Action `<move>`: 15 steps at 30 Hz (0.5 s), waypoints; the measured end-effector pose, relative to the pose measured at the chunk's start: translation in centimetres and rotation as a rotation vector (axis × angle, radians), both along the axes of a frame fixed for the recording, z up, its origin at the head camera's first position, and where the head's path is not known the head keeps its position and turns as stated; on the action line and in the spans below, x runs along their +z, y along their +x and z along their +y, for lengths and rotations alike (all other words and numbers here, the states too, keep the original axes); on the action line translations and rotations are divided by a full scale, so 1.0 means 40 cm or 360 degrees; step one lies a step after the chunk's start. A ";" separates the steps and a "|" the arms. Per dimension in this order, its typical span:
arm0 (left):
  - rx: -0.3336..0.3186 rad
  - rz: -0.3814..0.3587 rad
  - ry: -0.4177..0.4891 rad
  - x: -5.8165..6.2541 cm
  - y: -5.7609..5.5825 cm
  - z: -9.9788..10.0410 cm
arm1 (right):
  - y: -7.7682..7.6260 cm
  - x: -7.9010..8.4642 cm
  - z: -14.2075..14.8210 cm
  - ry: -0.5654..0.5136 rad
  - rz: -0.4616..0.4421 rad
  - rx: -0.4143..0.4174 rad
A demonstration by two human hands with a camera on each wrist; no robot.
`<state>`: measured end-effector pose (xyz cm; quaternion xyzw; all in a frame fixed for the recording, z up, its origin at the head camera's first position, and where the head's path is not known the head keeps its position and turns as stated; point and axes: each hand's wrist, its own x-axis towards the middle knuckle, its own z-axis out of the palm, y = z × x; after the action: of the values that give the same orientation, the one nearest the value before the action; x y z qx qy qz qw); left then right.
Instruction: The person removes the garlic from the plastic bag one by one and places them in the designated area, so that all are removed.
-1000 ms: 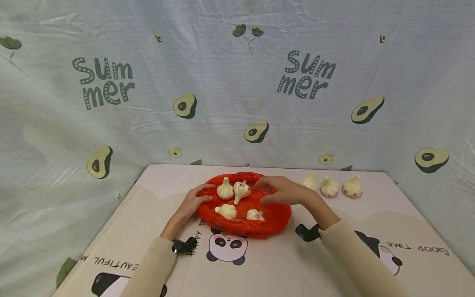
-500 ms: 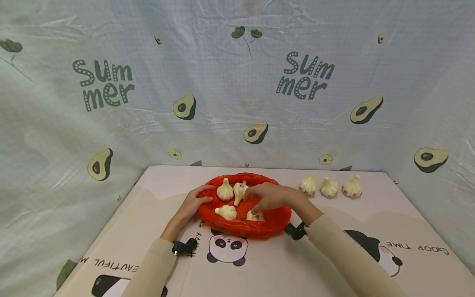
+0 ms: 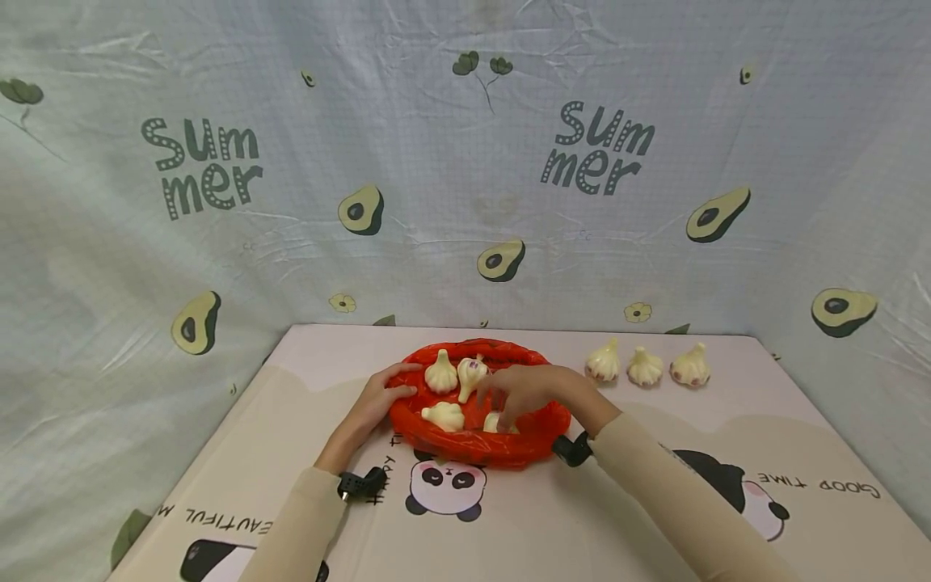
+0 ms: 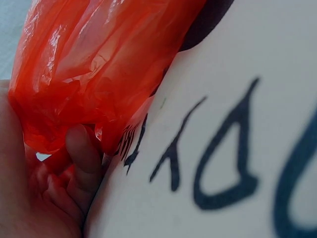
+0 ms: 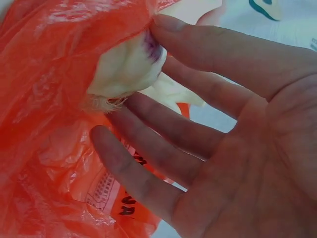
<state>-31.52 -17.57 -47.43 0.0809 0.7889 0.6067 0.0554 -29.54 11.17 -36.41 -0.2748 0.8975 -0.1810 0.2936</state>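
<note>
A red plastic bag [image 3: 473, 440] with a rounded, opened mouth lies on the table, several garlic bulbs inside it. My left hand [image 3: 378, 396] grips the bag's left rim, its thumb and fingers on either side of the film in the left wrist view. My right hand [image 3: 520, 388] reaches into the bag over the front right garlic bulb [image 5: 131, 67]. Its thumb tip is at the bulb's purple-marked side and the other fingers extend behind and below, spread and nearly straight. Bag film covers part of this bulb. Another garlic bulb [image 3: 442, 416] lies left of it.
Three garlic bulbs stand in a row behind and right of the bag, the middle garlic bulb [image 3: 645, 367] among them. The panda-printed table cover [image 3: 524, 525] extends to a printed cloth backdrop [image 3: 436, 162] at the back.
My right hand has moved left and down from the bag's right side to the front right garlic bulb. The left hand stays on the rim.
</note>
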 end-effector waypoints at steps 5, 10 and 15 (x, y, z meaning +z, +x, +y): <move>-0.0003 -0.0006 0.0002 -0.001 -0.002 -0.001 | -0.002 0.001 -0.003 0.0037 -0.0050 0.0009; -0.0013 -0.0003 -0.0010 -0.003 -0.002 -0.004 | -0.008 -0.003 -0.002 0.0046 -0.0066 -0.0007; -0.0017 0.0000 -0.0010 -0.001 0.001 -0.004 | -0.009 -0.003 -0.004 0.0054 -0.0084 0.0005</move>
<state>-31.47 -17.75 -47.46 0.0848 0.7903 0.6040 0.0590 -29.89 10.99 -36.51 -0.2663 0.8920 -0.1726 0.3220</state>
